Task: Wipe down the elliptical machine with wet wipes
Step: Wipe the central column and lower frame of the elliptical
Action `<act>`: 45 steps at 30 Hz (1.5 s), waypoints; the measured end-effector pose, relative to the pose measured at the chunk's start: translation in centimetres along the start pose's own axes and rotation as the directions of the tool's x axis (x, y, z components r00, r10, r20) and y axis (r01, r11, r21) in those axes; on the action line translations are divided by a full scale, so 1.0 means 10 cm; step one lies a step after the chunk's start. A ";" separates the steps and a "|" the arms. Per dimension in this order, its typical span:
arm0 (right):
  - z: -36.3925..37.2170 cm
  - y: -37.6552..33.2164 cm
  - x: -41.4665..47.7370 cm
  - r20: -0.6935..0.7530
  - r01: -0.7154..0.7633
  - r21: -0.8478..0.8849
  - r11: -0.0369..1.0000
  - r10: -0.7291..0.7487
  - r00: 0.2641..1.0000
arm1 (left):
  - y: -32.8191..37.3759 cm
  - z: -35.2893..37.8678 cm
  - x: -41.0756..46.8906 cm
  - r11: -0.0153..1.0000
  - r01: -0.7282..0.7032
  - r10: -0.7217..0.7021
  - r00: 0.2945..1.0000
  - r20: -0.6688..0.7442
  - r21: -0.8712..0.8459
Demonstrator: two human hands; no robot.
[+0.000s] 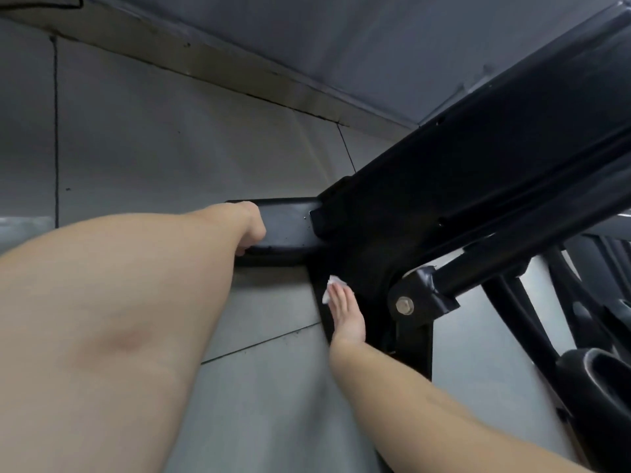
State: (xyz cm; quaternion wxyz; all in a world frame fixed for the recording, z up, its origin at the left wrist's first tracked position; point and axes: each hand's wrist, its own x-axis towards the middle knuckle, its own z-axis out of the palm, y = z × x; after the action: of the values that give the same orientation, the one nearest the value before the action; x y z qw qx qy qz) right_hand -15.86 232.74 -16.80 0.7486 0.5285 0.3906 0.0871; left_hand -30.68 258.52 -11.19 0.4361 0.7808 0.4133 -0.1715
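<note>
The black elliptical machine [444, 186] fills the right half of the head view, its frame running diagonally up to the right. Its base crossbar [290, 227] lies flat on the floor at the middle. My left hand [251, 228] grips the left end of this crossbar, fingers curled over its top and front edge. My right hand [346, 312] lies with straight fingers on the black base below the crossbar, pressing a white wet wipe [331, 288] against it. Only the wipe's edge shows past my fingertips.
Grey floor tiles [153, 148] spread to the left and below. A beige skirting strip [205, 59] and a grey wall run along the top. A bolted pivot joint [406, 305] and a black pedal [601, 380] sit to the right of my right hand.
</note>
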 end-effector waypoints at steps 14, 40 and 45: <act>0.03 0.12 0.02 -0.092 0.231 0.036 0.972 -0.227 0.969 | -0.06 -0.03 -0.02 1.000 0.008 -0.008 1.000 0.018 0.010; -0.23 0.55 -0.30 0.011 -0.229 0.321 0.919 0.238 0.971 | 0.02 -0.18 -0.26 1.000 0.014 -0.014 1.000 -0.020 0.008; -0.44 0.79 -0.11 -0.122 -0.092 0.776 0.624 0.292 0.949 | 0.01 -0.18 -0.29 1.000 0.011 -0.012 0.999 -0.034 -0.026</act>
State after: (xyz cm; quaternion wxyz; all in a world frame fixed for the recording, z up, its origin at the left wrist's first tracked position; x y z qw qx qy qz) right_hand -17.33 238.71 -10.09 0.3910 0.8183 0.4175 0.0568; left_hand -32.51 258.56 -8.30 0.4378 0.7756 0.4273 -0.1552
